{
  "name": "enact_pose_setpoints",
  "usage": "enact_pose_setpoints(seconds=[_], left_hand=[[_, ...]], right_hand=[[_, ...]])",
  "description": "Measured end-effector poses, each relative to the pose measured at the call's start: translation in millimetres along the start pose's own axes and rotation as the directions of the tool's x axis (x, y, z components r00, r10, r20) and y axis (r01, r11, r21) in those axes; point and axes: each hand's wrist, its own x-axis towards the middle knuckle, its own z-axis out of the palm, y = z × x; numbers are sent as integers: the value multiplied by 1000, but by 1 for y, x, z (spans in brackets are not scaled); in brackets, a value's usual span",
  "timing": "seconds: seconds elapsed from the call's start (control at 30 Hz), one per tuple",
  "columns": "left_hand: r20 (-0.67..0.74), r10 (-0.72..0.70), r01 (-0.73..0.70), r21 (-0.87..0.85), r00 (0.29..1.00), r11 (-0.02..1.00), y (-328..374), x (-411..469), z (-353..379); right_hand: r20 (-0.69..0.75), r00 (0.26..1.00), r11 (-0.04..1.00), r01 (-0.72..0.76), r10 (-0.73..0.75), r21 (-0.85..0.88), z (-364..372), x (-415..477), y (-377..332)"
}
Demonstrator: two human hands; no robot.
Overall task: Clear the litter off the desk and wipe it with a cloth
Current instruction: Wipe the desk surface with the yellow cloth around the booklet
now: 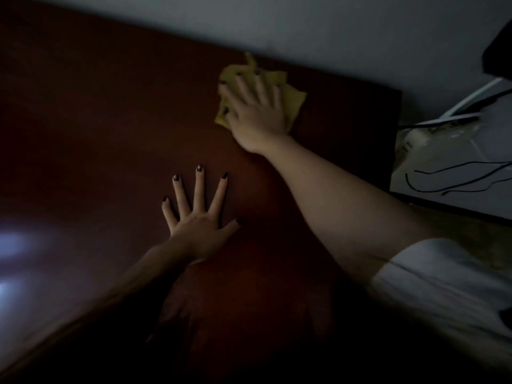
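Head view, dim and a little blurred. A yellow cloth (295, 102) lies crumpled on the dark red-brown desk (97, 120), close to the desk's far edge where it meets the pale wall (277, 23).

The right hand (256, 112) lies directly on top of the cloth, palm down, with its fingers (243, 85) spread and nearly straight, pressing the cloth flat against the wood rather than clutching it. Cloth shows past the fingertips on the far side, past the little finger on the right, and beside the thumb on the left. The wrist comes off the cloth's near edge.

The left hand (199, 225) rests flat on the bare desk, nearer the person than the cloth and a little left of it, well apart from it. Its fingers are fanned wide and it holds nothing. The nails are dark.

To the right of the cloth, beyond the desk's end, stands a white object (443, 145) with thin black cables (457, 167) trailing over it; what it is cannot be told. A white sleeve (443, 286) covers the right upper arm.
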Motion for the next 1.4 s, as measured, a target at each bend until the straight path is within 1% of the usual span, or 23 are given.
enact_pose_setpoints(seconds=[0.07,0.1,0.13,0.17,0.2,0.27,0.3,0.37,0.43,0.53,0.7,0.8,0.97,1.03,1.07,1.13,1.2,1.33,1.4], left_hand=[[8,-3,3,11,1000,1000,0,2,0],[6,-9,8,14,1000,1000,-1,2,0],[2,-10,10,20,1000,1000,-1,2,-1],[2,-6,6,26,1000,1000,-1,2,-1],[7,3,-3,30,1000,1000,-1,1,-1],[11,24,-25,26,1000,999,-3,2,1],[8,30,-30,27,1000,999,-3,2,2],[-12,29,-29,40,999,999,-3,1,3],[-50,26,-23,59,998,998,-3,-1,6],[-67,27,-22,77,997,997,-1,0,7],[-83,50,-45,62,995,997,-1,2,5],[-96,66,-59,73,993,996,-1,2,6],[-97,110,-106,46,989,993,3,-4,2],[-125,177,-175,29,976,984,-4,-7,1],[-140,235,-233,32,962,972,-12,-11,0],[-162,377,-370,76,912,926,-31,-23,-1],[-168,494,-477,132,853,869,-52,-41,4],[-110,596,-573,186,795,798,-75,-86,31],[-66,654,-627,223,754,746,-80,-108,46]], right_hand=[[26,994,994,105,-104,-38,1,-8,-4],[31,991,990,135,-133,-51,0,-11,5],[27,991,989,135,-133,-59,-2,-14,19],[22,995,993,97,-95,-62,-4,-19,36],[11,1000,998,25,-24,-61,-5,-25,57],[-20,986,986,-165,164,-40,-7,-42,104],[-21,965,965,-260,260,-25,-9,-53,127],[31,909,909,-416,416,13,-12,-76,162],[66,877,877,-479,476,31,-10,-95,171],[74,897,899,-437,435,22,-2,-114,151],[55,959,961,-276,278,-26,8,-149,94],[5,979,976,-205,206,-66,19,-176,60],[-30,979,973,-206,204,-109,36,-232,7],[-40,978,971,-210,206,-112,43,-257,-12],[-44,978,971,-208,204,-115,46,-269,-22],[-49,978,971,-207,203,-117,50,-291,-41],[-60,975,969,-221,215,-108,53,-313,-59],[-45,977,973,-210,207,-96,65,-355,-96],[-35,980,976,-198,195,-91,73,-376,-113]])
